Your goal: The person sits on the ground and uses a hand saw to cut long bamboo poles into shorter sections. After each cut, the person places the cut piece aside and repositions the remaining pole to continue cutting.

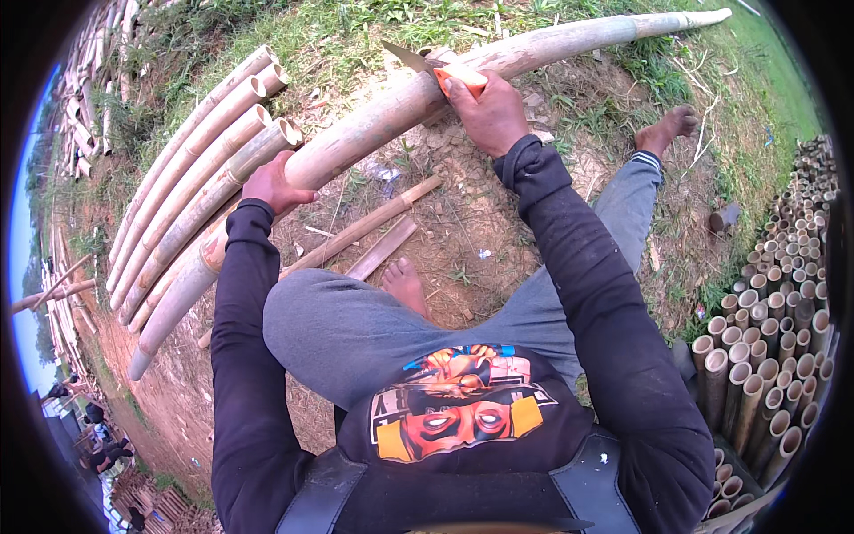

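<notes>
A long pale bamboo pole (569,40) lies across in front of me, from lower left to the upper right. My left hand (271,182) grips the pole from below, near its middle. My right hand (487,111) is closed on the orange handle of a knife (422,64), whose blade rests on the pole's top. I sit on the ground in grey trousers, with one bare foot (405,285) tucked under the pole and the other foot (665,129) stretched out to the right.
Several cut bamboo poles (191,169) lie side by side at the left. A stack of short bamboo tubes (774,338) stands end-on at the right. Split bamboo strips (374,233) lie on the bare earth. Grass runs along the far side. People stand at the far lower left.
</notes>
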Demonstrator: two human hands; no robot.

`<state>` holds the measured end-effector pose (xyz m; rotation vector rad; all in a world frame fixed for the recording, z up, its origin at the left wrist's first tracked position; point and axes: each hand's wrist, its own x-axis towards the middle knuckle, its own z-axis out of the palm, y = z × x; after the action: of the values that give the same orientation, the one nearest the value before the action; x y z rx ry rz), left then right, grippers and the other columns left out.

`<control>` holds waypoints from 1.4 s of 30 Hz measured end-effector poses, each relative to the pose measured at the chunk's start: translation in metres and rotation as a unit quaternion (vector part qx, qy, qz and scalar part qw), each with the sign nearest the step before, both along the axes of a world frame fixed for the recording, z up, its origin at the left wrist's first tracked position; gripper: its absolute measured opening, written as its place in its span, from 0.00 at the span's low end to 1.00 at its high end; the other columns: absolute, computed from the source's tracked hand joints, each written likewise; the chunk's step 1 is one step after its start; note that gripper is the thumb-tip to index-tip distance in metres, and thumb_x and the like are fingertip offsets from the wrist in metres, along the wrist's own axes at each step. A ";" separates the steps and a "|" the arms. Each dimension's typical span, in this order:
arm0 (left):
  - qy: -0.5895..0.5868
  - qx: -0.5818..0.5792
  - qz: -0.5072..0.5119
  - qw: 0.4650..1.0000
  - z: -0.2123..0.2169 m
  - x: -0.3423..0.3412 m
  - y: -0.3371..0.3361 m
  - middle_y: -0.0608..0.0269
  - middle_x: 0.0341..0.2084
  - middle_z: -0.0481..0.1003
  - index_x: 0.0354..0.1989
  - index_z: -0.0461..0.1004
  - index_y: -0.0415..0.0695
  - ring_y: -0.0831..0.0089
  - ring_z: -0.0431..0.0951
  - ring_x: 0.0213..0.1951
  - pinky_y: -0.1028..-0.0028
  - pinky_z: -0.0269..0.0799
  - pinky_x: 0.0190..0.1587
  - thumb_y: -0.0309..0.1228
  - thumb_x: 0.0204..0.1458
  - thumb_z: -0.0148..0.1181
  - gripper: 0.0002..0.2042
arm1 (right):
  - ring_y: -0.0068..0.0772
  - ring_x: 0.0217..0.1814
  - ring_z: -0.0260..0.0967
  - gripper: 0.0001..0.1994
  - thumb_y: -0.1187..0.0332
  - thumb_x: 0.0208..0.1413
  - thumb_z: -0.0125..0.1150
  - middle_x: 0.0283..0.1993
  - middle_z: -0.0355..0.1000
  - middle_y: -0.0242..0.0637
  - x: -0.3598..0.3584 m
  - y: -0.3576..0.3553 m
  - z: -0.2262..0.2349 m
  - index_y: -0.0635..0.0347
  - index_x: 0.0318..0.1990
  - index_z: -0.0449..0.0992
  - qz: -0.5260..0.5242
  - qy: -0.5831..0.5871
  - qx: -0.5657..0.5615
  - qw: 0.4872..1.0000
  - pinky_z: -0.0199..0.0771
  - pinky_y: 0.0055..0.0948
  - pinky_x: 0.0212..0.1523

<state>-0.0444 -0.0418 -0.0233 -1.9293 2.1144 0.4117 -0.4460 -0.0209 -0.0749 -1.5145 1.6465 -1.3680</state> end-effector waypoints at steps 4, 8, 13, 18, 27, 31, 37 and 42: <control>0.013 -0.004 -0.008 1.000 0.000 0.000 0.000 0.44 0.55 0.82 0.72 0.67 0.50 0.48 0.82 0.57 0.55 0.78 0.61 0.59 0.31 0.81 0.55 | 0.24 0.30 0.79 0.14 0.65 0.67 0.70 0.31 0.81 0.40 -0.032 0.121 -0.002 0.69 0.48 0.78 0.028 -0.093 -0.005 0.995 0.77 0.29 0.32; 0.014 0.003 -0.013 1.000 -0.009 0.004 0.000 0.44 0.55 0.82 0.72 0.68 0.49 0.47 0.82 0.57 0.55 0.77 0.61 0.58 0.32 0.81 0.54 | 0.22 0.39 0.81 0.11 0.75 0.67 0.67 0.41 0.84 0.40 -0.068 0.275 0.014 0.70 0.52 0.77 -0.008 -0.061 0.031 0.998 0.80 0.24 0.41; 0.017 -0.004 -0.013 1.000 -0.010 0.004 -0.001 0.44 0.55 0.82 0.71 0.69 0.49 0.47 0.82 0.57 0.55 0.77 0.61 0.58 0.32 0.81 0.53 | 0.18 0.38 0.81 0.11 0.72 0.67 0.70 0.37 0.84 0.40 -0.022 0.123 0.015 0.68 0.51 0.78 0.000 -0.092 0.005 0.996 0.79 0.25 0.37; 0.021 0.004 -0.006 1.000 -0.001 0.000 0.002 0.45 0.56 0.82 0.72 0.69 0.50 0.49 0.82 0.57 0.55 0.77 0.61 0.58 0.32 0.81 0.54 | 0.47 0.32 0.82 0.20 0.57 0.65 0.71 0.32 0.82 0.48 -0.001 0.003 0.001 0.69 0.45 0.78 -0.005 0.025 0.011 1.000 0.80 0.39 0.36; 0.004 0.007 -0.008 1.000 -0.009 0.001 -0.002 0.44 0.56 0.82 0.72 0.68 0.50 0.47 0.82 0.58 0.54 0.77 0.61 0.57 0.33 0.81 0.54 | 0.22 0.40 0.82 0.10 0.75 0.66 0.67 0.42 0.85 0.42 -0.058 0.260 0.034 0.70 0.51 0.78 -0.019 -0.032 -0.023 0.999 0.80 0.24 0.41; 0.017 0.016 0.004 1.000 -0.004 -0.003 -0.002 0.42 0.55 0.81 0.72 0.68 0.48 0.47 0.82 0.58 0.55 0.77 0.61 0.55 0.33 0.81 0.53 | 0.27 0.33 0.82 0.14 0.65 0.66 0.72 0.34 0.84 0.42 -0.016 0.071 0.001 0.68 0.48 0.79 0.012 -0.082 0.025 0.996 0.79 0.31 0.33; 0.022 0.010 -0.001 1.000 0.001 -0.003 0.002 0.42 0.56 0.81 0.72 0.68 0.49 0.47 0.82 0.58 0.56 0.77 0.61 0.59 0.32 0.81 0.55 | 0.29 0.30 0.79 0.15 0.62 0.67 0.70 0.31 0.81 0.43 -0.026 0.100 -0.002 0.67 0.48 0.79 0.028 -0.049 -0.008 0.998 0.78 0.33 0.33; 0.015 0.013 -0.008 1.000 -0.011 0.004 -0.002 0.44 0.56 0.81 0.73 0.66 0.48 0.48 0.82 0.57 0.55 0.77 0.61 0.58 0.32 0.81 0.55 | 0.19 0.35 0.79 0.10 0.76 0.66 0.67 0.37 0.83 0.37 -0.071 0.278 0.031 0.68 0.51 0.79 -0.022 -0.040 0.048 0.998 0.79 0.24 0.37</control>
<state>-0.0407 -0.0435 -0.0346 -1.9012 2.1309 0.4643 -0.5169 0.2569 -0.0439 -1.3595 1.6790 -1.3358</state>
